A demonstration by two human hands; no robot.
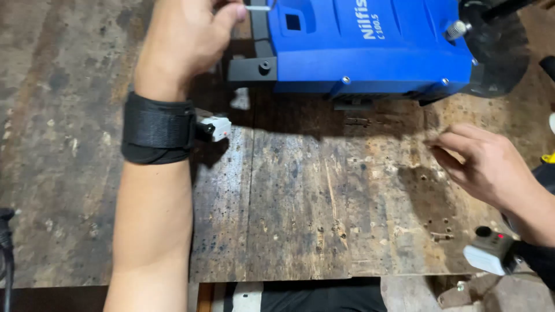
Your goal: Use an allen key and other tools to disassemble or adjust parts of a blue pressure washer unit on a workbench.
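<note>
Up at the top of the frame, a big blue machine is lying on an old, scratched wooden board. At the upper left, the left hand is reaching to the machine's dark grey corner piece. Its fingers are curling around a thin, pale, stick-like part beside the thumb, right at the top edge, but I cannot tell what that part is. A black wrist band is wrapping the left wrist, and a small white device is sticking out from it. On the right side, the right hand is hovering just above the board, near the machine's lower edge. Its fingers are pinching close together, and something tiny may be sitting between the tips, but it is too small to tell. A second white device is sitting by the right wrist at the lower right. Small screws are lying on the board close to it.
</note>
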